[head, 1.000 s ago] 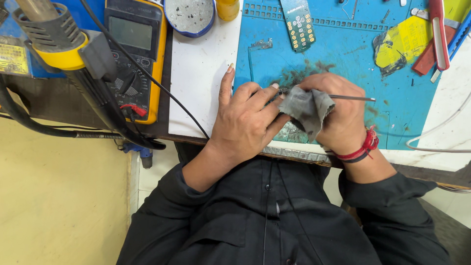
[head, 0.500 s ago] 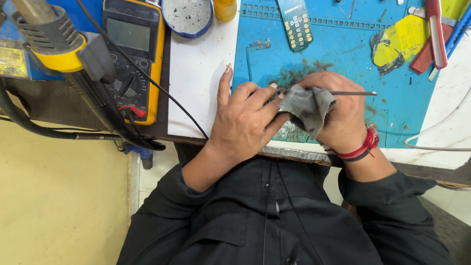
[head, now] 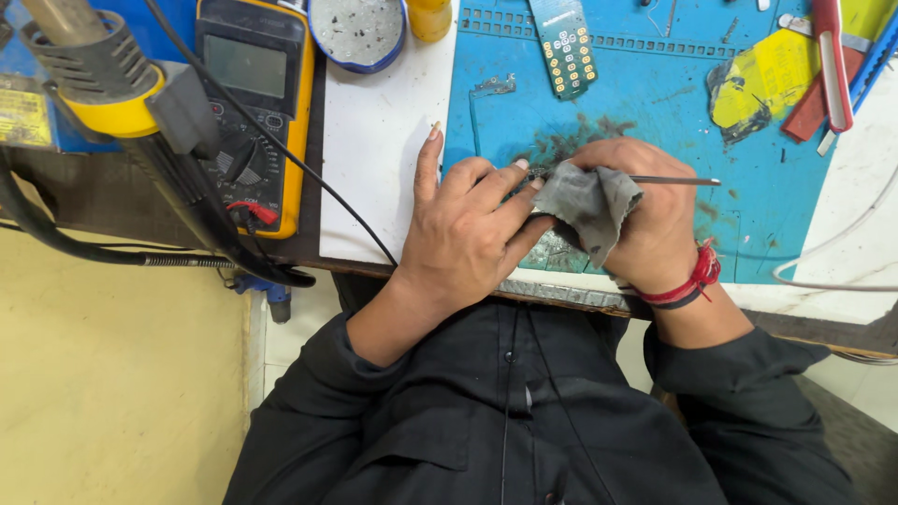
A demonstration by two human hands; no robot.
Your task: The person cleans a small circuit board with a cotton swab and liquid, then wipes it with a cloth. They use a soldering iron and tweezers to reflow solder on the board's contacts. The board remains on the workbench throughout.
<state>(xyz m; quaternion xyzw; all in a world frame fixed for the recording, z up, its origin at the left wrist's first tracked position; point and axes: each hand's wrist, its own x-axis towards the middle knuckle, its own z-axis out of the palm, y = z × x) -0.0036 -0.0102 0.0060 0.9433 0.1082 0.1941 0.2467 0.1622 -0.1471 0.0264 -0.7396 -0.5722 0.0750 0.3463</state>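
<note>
My right hand [head: 645, 210] grips a crumpled grey cloth [head: 585, 204] together with a thin metal tool [head: 678, 180] whose shaft points to the right. It rests on a dirty patch of the blue work mat [head: 655, 112]. My left hand [head: 468, 224] lies beside it, fingers bent, fingertips pressing on something small under the cloth's left edge that I cannot make out. The index finger stretches up along the white sheet [head: 379, 150]. A red band circles my right wrist.
A small green circuit board [head: 564, 45] lies at the mat's top. A yellow multimeter [head: 254, 103] with a black lead sits left, a hot-air gun [head: 112, 89] further left. A round dish [head: 357, 30], yellow pad [head: 762, 84] and red tool [head: 831, 61] lie nearby.
Both hands stay in place on the mat; the cloth and the thin tool shift only slightly.
</note>
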